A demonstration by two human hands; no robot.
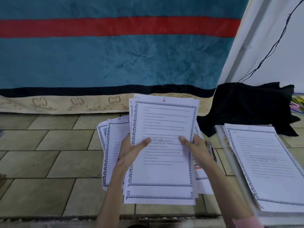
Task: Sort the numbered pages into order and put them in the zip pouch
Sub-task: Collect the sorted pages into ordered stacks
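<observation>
Both hands (164,150) gripping page stack (162,162), tiled floor (49,162)

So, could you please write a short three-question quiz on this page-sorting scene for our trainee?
1. True or false: both hands hold the raised stack of pages.
2. Which handwritten number tops the front page of that stack? A) 3 B) 6 C) 9
3. Fill in: the pile on the right has page ___ on top.

Key: 1 true, left hand and right hand grip its sides; 2 B; 3 1.
</observation>
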